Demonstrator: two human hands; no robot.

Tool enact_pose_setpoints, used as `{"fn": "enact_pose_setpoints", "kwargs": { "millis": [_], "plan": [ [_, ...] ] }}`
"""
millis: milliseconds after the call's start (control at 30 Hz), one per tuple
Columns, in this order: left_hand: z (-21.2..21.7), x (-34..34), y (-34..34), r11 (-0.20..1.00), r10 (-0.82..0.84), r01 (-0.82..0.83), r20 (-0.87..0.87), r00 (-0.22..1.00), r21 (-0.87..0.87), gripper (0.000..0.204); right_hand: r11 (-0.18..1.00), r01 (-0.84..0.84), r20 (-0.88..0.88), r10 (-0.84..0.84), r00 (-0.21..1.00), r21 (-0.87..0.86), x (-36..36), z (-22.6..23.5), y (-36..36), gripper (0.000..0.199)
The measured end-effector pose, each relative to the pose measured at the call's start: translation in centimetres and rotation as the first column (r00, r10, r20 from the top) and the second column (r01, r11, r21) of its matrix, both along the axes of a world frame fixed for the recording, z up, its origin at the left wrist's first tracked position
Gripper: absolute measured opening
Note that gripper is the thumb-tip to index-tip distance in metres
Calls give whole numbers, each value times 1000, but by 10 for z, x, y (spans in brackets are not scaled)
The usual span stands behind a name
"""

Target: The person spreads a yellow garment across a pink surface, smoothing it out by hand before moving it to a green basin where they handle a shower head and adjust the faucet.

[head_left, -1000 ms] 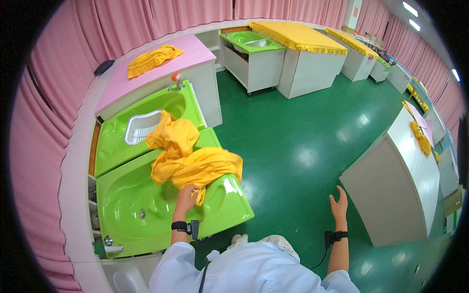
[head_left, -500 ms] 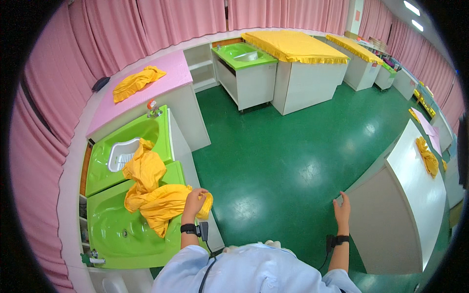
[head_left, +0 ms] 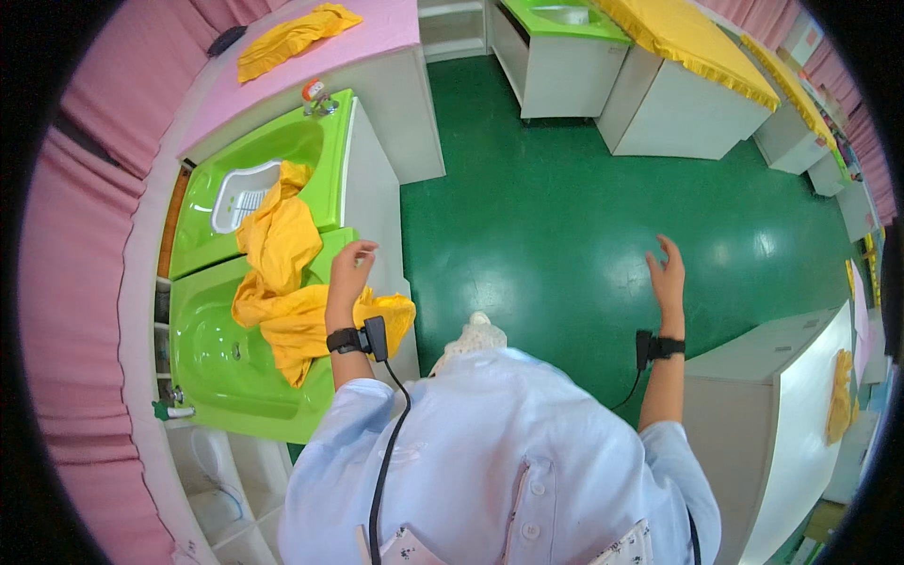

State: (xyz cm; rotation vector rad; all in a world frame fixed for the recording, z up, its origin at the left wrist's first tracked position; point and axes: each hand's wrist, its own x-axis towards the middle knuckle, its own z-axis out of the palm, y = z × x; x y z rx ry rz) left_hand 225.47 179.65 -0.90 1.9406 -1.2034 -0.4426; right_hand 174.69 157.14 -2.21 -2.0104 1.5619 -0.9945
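A long yellow cloth [head_left: 282, 240] lies crumpled over two green basins. One end reaches a white ribbed washing tub [head_left: 247, 193] in the far basin [head_left: 320, 151]; the other drapes over the front edge of the near basin [head_left: 212, 386]. My left hand [head_left: 352, 268] is raised in front of the cloth with fingers loosely curved and nothing in them. Part of the cloth is hidden behind that forearm. Out to the right, above the green floor, my right hand [head_left: 667, 275] is open and empty, thumb and fingers apart. Both wrists wear black straps with cables.
Beyond the basins is a pink-topped counter [head_left: 381, 28] with another yellow cloth [head_left: 297, 38]. A cabinet under a yellow cover [head_left: 678, 47] stands at the far right. A white cabinet [head_left: 800, 414] is close on my right. Pink curtains [head_left: 85, 311] line the left.
My view has tilted down, and more of my shirt shows. My left hand, earlier at the cloth's front end, is now farther forward. The right hand has also moved forward and is still open.
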Motion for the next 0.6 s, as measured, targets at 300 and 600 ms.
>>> {"fn": "enact_pose_setpoints", "kwargs": {
  "millis": [300, 600],
  "plan": [
    [13, 75, -156, 999, 12, -12, -3, 1000, -46, 16, 999, -44, 0, 44, 999, 24, 79, 3, -174, 35],
    [9, 148, -304, 989, 144, -144, 1, 990, -29, 17, 987, -158, 9, 157, 987, 41, 168, -10, -384, 34]
  ]
}}
